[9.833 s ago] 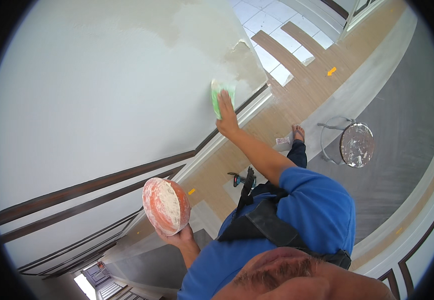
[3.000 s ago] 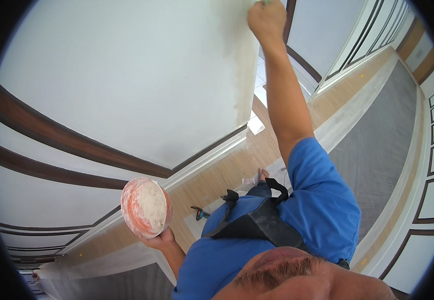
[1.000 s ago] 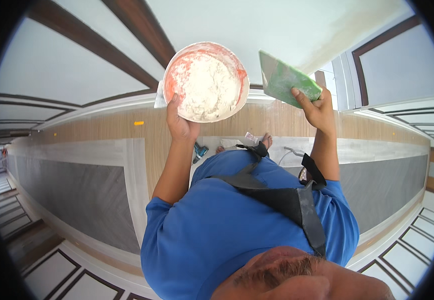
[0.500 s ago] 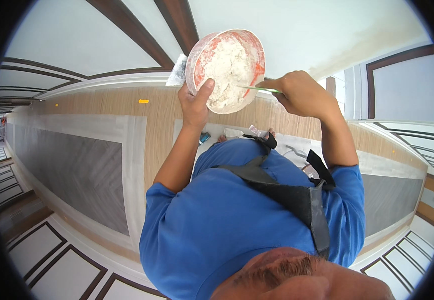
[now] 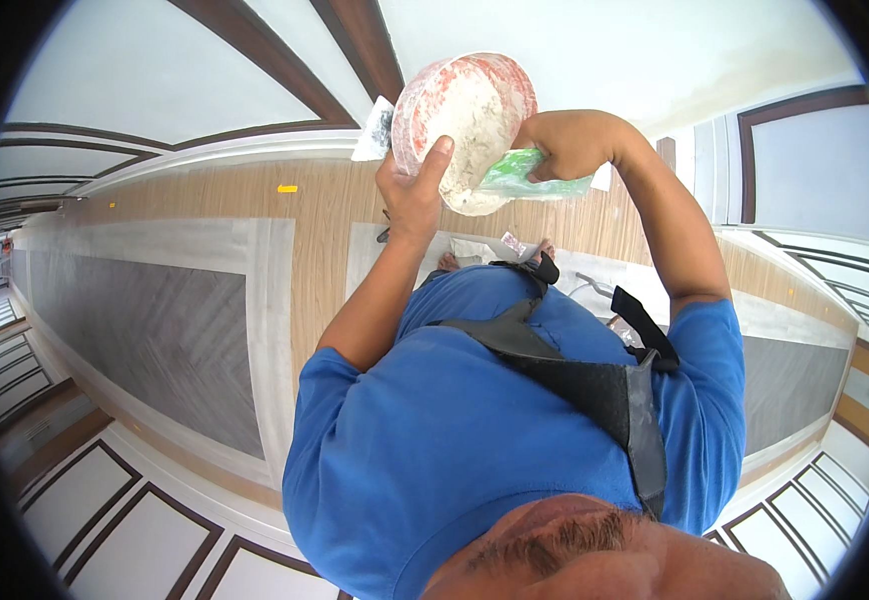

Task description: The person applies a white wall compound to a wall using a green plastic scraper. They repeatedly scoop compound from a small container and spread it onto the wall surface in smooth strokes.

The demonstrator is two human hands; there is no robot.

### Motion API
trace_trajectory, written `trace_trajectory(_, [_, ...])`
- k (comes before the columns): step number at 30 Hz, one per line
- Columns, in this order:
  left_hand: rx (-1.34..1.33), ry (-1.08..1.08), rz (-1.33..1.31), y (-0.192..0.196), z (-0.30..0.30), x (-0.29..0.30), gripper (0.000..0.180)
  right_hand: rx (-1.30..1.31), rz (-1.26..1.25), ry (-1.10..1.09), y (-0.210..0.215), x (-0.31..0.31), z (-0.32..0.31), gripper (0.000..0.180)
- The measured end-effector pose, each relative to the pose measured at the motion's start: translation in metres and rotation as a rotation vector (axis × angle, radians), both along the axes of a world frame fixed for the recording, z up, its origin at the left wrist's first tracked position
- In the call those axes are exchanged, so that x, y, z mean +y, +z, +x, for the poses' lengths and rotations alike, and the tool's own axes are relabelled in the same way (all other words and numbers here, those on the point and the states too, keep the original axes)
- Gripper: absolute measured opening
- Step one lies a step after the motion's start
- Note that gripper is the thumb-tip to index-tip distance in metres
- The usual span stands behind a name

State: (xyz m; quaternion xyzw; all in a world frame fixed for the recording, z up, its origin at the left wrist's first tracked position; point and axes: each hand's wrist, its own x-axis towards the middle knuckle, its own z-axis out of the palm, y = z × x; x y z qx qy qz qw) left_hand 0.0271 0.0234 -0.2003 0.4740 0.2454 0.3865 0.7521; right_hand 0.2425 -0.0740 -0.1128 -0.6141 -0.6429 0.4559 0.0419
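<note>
My left hand [image 5: 417, 195] is closed on the near left side of a red bowl [image 5: 411, 118], its thumb over the rim. The bowl is tilted toward me, its inside smeared white and holding a thick off-white paste [image 5: 475, 112]. In my right hand [image 5: 577, 142] is a flat green scraper [image 5: 511, 172], pale with smears, its broad face turned toward me. The scraper's left end touches the paste at the bowl's near right rim. A white and dark flat piece [image 5: 375, 132] sticks out left of the bowl by my left fingers; what holds it is hidden.
Ahead rises a white wall [image 5: 605, 60] with dark brown trim [image 5: 360, 45]. Underfoot lies a wood-look floor [image 5: 320, 235] with a grey panel [image 5: 145, 330] on the left. Yellow tape [image 5: 288, 188] marks the floor, and several items lie near my feet.
The scraper has turned from edge-on to show its broad green face and moved to the bowl's near right rim. The bowl has shifted slightly right and tilted more; paste now bulges at its lower edge.
</note>
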Motion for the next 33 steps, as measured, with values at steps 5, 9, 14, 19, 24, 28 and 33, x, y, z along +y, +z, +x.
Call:
trace_trajectory(5, [0.014,0.017,-0.041,0.007,0.007,-0.002,0.042,0.15,-0.097,-0.109,-0.008,-0.001,0.011,0.021])
trace_trajectory(9, [0.035,0.033,-0.177,0.004,0.016,0.001,0.047,0.334,-0.117,-0.272,-0.008,-0.014,0.021,0.023])
trace_trajectory(14, [-0.025,0.005,-0.309,-0.029,0.013,0.004,0.054,0.625,0.079,-0.65,-0.011,-0.089,0.05,0.024])
trace_trajectory(19, [-0.062,-0.103,-0.317,-0.026,-0.035,0.019,0.063,0.447,0.824,-1.244,0.035,-0.185,0.061,0.022])
trace_trajectory(24, [-0.014,-0.07,-0.29,-0.039,-0.054,0.037,0.063,0.035,1.444,-1.506,0.122,-0.206,0.061,0.027])
trace_trajectory(28, [-0.061,-0.103,-0.27,-0.036,-0.059,0.039,0.064,-0.674,1.548,-1.565,0.172,-0.18,0.07,0.039])
trace_trajectory(33, [-0.068,-0.132,-0.27,-0.032,-0.06,0.037,0.066,-0.996,1.606,-1.719,0.192,-0.12,0.137,0.058])
